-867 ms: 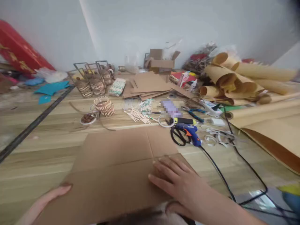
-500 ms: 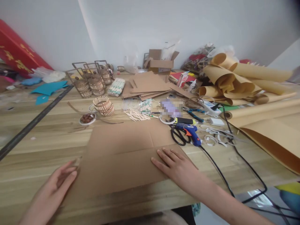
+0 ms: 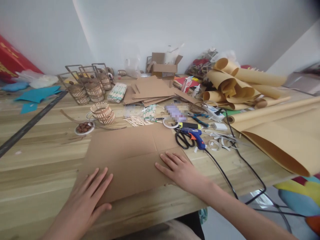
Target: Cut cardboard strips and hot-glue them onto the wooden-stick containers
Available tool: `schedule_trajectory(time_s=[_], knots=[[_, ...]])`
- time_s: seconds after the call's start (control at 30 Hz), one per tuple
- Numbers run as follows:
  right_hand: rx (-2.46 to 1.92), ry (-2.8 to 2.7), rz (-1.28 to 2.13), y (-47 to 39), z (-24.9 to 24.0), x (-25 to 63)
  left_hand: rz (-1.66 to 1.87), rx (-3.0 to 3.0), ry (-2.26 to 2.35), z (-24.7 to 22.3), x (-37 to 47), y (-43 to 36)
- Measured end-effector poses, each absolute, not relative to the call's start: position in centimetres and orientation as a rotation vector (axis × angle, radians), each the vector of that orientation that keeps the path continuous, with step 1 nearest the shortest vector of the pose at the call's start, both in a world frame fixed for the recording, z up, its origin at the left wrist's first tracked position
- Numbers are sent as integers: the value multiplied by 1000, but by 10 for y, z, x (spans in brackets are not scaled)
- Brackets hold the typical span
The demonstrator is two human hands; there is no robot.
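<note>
the cardboard (image 3: 132, 170) is matt brown paper board, mostly smooth, with creases. the table (image 3: 37, 180) looks like smooth wood, its grain streaked and only faintly shiny. the glue gun (image 3: 198, 136) is blue plastic. the big roll (image 3: 282, 136) is smooth brown paper. the basket (image 3: 107, 115) looks woody and ridged. the packet (image 3: 117, 92) has a clear, glossy plastic wrap.

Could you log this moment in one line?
Left hand: palm down on cardboard; right hand: palm down on cardboard; nearby: glue gun, loose sticks
</note>
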State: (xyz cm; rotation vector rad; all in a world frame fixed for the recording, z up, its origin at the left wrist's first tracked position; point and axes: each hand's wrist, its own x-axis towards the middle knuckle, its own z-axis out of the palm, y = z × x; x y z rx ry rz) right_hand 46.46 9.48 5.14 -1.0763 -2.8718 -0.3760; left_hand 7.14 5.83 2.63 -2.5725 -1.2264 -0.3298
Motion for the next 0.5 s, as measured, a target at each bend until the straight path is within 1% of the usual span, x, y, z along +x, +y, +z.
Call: schedule_trajectory(time_s=[0.13,0.33,0.43,0.5], knots=[[-1100,-2920,-95,104,56,467,-350,-2497,-1116,23,77,63],[-1106,-2878,286,104,60,471,-419,-2477,-1078,14,77,64],[-1118,-2822,393,105,59,473,-409,-2566,-1128,21,75,72],[-1109,-2782,465,108,62,474,-340,-2672,-1221,33,78,86]])
